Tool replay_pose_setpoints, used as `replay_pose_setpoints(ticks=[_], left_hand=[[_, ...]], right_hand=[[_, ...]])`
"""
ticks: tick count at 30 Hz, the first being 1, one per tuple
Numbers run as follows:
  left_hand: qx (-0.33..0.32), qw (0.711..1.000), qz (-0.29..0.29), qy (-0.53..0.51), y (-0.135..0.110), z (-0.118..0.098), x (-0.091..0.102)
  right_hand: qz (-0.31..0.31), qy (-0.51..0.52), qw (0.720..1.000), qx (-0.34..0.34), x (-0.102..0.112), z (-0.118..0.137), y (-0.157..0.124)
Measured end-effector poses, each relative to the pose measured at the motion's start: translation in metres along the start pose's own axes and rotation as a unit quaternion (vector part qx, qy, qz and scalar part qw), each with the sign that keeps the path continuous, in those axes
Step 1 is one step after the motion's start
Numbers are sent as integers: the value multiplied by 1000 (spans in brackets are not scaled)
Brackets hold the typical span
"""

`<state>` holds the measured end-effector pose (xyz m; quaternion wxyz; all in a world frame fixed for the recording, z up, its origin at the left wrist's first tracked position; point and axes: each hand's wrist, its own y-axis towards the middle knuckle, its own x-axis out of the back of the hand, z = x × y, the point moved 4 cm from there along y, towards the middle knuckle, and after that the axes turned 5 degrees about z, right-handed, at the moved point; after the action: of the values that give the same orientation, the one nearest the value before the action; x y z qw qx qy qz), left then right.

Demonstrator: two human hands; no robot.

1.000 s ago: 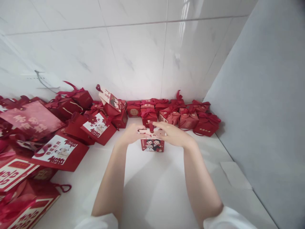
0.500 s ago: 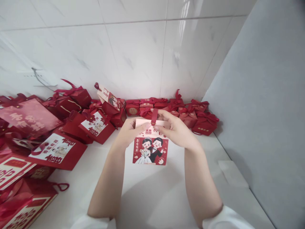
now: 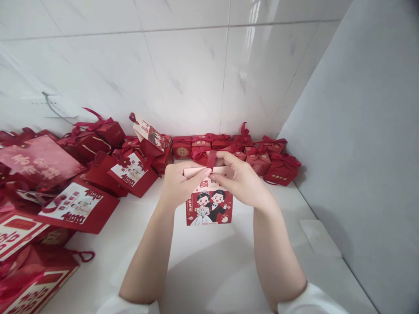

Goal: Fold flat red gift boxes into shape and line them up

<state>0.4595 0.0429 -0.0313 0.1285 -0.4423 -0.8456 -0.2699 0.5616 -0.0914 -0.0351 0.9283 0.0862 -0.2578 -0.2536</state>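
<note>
A small red and cream gift box [image 3: 209, 209], printed with a cartoon bride and groom, is held up above the white tabletop. My left hand [image 3: 183, 181] grips its upper left edge, thumb laid across the front near the middle. On the other side my right hand [image 3: 238, 176] pinches the top, its thumb meeting the left one. Between them a dark red ribbon loop [image 3: 212, 159] stands up from the top edge. Fingers behind the box are mostly hidden.
Several red gift boxes with bows [image 3: 258, 159] line the foot of the tiled wall [image 3: 183, 78]. Larger red boxes and bags [image 3: 75, 205] crowd the left side. A grey panel [image 3: 366, 131] bounds the right, with a white flat piece [image 3: 320, 237] beside it.
Both thumbs have come together at the ribbon's base, and my left thumb covers more of the lettering. The box has shifted slightly right, its top tilting.
</note>
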Motion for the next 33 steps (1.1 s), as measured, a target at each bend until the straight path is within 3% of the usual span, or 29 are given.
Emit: replay_pose_setpoints(ticks=[9, 16, 23, 30, 33], left_hand=[[-36, 999, -33, -4, -4, -5, 8], [-76, 996, -16, 44, -7, -12, 10], [-60, 997, 6, 56, -4, -10, 15], [-44, 992, 77, 88, -5, -13, 12], [-64, 988, 70, 123, -7, -17, 14]], right_hand=[[-88, 54, 994, 31, 5, 6, 1], [-29, 0, 999, 16, 4, 12, -2], [-25, -61, 998, 24, 5, 11, -2], [-68, -96, 990, 77, 5, 19, -3], [-55, -89, 991, 80, 4, 20, -3]])
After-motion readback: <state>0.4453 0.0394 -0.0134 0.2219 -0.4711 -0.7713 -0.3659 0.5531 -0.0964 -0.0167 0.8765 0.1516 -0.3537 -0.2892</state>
